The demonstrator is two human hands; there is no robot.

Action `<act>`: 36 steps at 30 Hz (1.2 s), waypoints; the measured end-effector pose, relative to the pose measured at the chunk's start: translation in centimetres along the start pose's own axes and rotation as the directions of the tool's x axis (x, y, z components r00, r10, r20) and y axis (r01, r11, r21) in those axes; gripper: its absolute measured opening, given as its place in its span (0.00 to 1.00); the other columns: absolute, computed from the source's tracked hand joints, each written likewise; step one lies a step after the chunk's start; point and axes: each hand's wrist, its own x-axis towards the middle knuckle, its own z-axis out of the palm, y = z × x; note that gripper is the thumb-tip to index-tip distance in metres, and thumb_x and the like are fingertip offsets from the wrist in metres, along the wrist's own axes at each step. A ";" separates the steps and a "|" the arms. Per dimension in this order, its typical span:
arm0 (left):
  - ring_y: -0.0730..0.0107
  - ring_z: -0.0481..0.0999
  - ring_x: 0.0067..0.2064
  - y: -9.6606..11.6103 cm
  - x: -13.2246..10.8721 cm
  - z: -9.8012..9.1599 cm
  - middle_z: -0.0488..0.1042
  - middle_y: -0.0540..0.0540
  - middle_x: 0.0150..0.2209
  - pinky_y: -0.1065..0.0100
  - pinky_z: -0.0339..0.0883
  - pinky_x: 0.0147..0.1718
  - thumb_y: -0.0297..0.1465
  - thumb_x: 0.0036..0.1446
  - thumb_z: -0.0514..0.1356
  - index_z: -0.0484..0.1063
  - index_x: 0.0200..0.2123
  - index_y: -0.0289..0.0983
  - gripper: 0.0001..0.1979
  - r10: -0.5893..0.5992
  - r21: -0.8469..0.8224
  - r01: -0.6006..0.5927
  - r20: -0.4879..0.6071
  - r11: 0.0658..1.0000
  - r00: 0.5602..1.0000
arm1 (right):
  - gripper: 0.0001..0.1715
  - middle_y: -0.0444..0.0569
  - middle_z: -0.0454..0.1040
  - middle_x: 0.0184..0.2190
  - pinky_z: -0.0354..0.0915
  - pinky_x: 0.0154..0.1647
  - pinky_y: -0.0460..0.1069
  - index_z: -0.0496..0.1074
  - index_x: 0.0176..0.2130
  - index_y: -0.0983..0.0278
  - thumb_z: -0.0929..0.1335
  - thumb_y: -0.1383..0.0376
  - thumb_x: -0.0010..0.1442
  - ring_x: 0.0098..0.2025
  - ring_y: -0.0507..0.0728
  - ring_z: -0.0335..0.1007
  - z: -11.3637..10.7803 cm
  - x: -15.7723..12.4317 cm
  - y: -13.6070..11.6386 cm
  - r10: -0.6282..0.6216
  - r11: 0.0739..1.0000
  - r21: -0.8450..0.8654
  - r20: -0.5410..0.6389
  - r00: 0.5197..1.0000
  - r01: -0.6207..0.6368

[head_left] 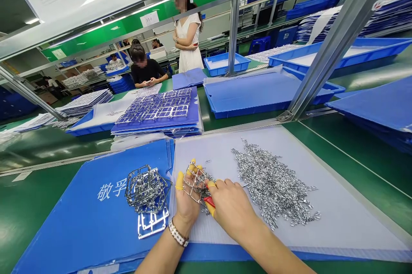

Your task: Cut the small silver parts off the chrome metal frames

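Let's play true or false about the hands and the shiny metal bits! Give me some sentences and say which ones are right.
1. The left hand holds a silver grid frame. True.
2. The right hand grips something green. False: the right hand grips a red item.
3. The wristband is on the right wrist. False: it is on the left.
4. The big pile of little silver pieces lies on the whitish sheet. True.
5. The tangled frames lie on the whitish sheet. False: they lie on the blue sheet.

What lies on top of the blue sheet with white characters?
A heap of silvery metal frames rests on the blue sheet, beside the white characters. It covers most of the surface beneath, so any printing there cannot be seen.
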 end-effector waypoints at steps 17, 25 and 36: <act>0.45 0.52 0.63 -0.3 -3.0 0.9 0.65 0.36 0.58 0.56 0.39 0.63 0.25 0.43 0.68 0.70 0.56 0.39 0.33 0.275 0.563 -0.535 0.483 0.630 0.831 | 0.20 0.40 0.66 0.24 0.59 0.25 0.47 0.66 0.35 0.63 0.69 0.50 0.51 0.24 0.51 0.60 1.6 2.1 3.1 0.256 -0.012 0.999 0.040 0.966 -0.038; 0.49 0.67 0.57 0.8 -0.3 -0.3 0.62 0.40 0.61 0.50 0.57 0.54 0.51 0.57 0.53 0.57 0.63 0.47 0.33 -0.123 0.085 0.111 0.158 0.990 0.980 | 0.19 0.49 0.72 0.37 0.63 0.45 0.52 0.68 0.40 0.62 0.62 0.78 0.51 0.41 0.56 0.67 2.2 0.2 1.4 -0.199 0.772 0.482 -0.436 0.878 0.414; 0.56 0.77 0.41 1.2 1.0 -0.4 0.76 0.38 0.44 0.55 0.63 0.48 0.43 0.61 0.53 0.58 0.62 0.38 0.30 -0.194 -0.133 0.215 0.153 0.967 0.969 | 0.21 0.54 0.72 0.41 0.65 0.45 0.56 0.66 0.49 0.65 0.69 0.68 0.55 0.44 0.61 0.68 1.4 0.2 1.2 -0.226 0.879 0.338 -0.330 0.917 0.338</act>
